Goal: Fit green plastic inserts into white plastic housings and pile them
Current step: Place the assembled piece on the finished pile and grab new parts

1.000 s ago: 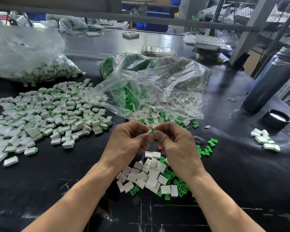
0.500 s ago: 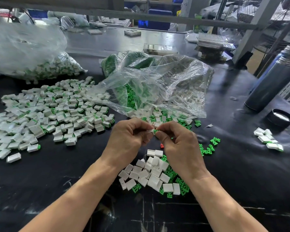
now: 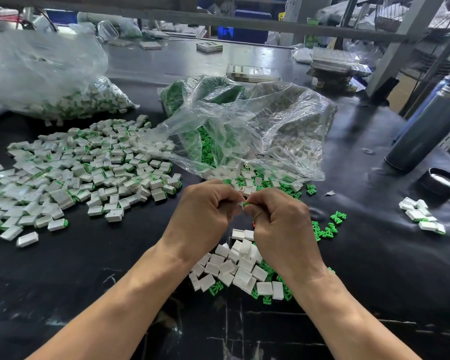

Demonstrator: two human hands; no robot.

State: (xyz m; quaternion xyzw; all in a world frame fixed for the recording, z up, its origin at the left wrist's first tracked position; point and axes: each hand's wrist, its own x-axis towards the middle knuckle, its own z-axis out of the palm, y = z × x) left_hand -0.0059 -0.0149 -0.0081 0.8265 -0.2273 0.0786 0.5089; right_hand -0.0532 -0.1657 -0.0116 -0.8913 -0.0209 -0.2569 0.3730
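Observation:
My left hand (image 3: pixel 205 211) pinches a small white housing (image 3: pixel 240 204) above the black table. Fingertip to fingertip with it, my right hand (image 3: pixel 281 222) pinches a green insert (image 3: pixel 246 203) against the housing's end. Both parts are mostly hidden by my fingers. Below my hands lies a small heap of empty white housings (image 3: pixel 234 268) mixed with loose green inserts (image 3: pixel 325 227). A wide pile of assembled white-and-green pieces (image 3: pixel 76 172) spreads over the left of the table.
An open clear bag (image 3: pixel 244 133) of inserts and housings lies just beyond my hands. A fuller bag (image 3: pixel 50 81) sits at far left. A grey flask (image 3: pixel 426 126), its black cap (image 3: pixel 440 181) and a few housings (image 3: pixel 421 216) are on the right.
My hands stay pressed together at the same spot, and the green insert shows slightly less between my fingertips. The view has shifted a little.

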